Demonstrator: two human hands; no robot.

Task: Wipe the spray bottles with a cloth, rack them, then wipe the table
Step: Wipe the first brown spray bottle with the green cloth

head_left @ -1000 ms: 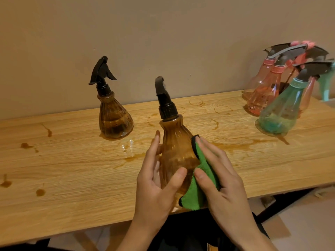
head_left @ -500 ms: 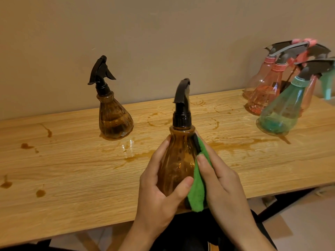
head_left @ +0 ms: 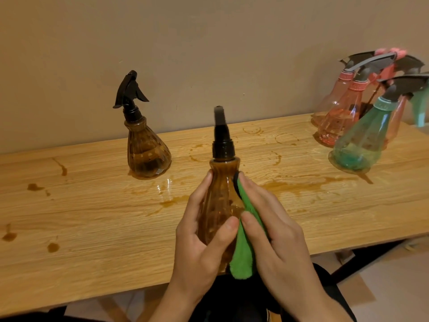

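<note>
My left hand (head_left: 199,240) grips an amber spray bottle (head_left: 220,194) with a black nozzle, held upright over the table's front edge. My right hand (head_left: 276,231) presses a green cloth (head_left: 243,249) against the bottle's right side, fingers laid over the cloth. A second amber bottle (head_left: 145,149) stands on the wooden table (head_left: 92,217) at the back left. At the far right hang several pink bottles (head_left: 341,122) and a green bottle (head_left: 362,140), tilted, on a rack that is mostly hidden.
Brown liquid stains and a wet puddle (head_left: 299,185) spread across the table's middle, with drops (head_left: 53,247) at the left. A plain wall runs behind the table. Black table legs (head_left: 348,263) show below the right front edge.
The held bottle has turned in my left hand, its nozzle swinging round, and has come upright. My right hand with the cloth has slid up along its side.
</note>
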